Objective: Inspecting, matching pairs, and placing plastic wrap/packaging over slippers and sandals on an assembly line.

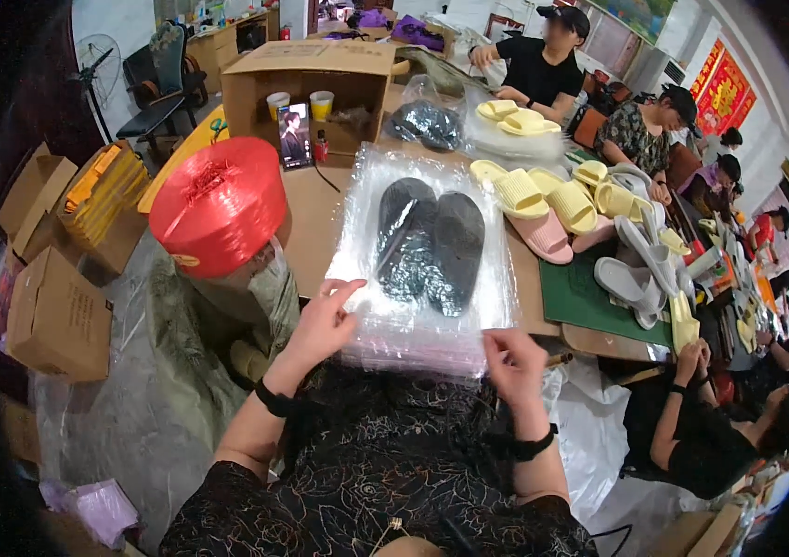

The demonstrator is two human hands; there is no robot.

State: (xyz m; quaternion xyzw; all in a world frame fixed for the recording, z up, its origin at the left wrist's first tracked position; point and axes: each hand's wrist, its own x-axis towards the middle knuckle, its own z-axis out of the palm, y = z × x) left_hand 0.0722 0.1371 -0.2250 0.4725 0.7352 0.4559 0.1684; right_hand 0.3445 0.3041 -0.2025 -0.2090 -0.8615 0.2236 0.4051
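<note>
A pair of dark slippers (429,239) lies side by side in a clear plastic bag (498,278), flat on a stack of clear bags at the table's front edge. At the bag's lower left side, my left hand (322,323) has its fingers apart, the fingertips over the film. My right hand (515,364) is at the lower right corner, fingers curled and pinching the bag's edge. Dark bands circle both wrists.
Left of the bag stands a big red roll of plastic twine (220,206). Behind it are a phone (295,136) and an open carton (311,60) with cups. Yellow, pink and grey slippers (569,206) pile up at right. Co-workers (543,70) sit along the tables.
</note>
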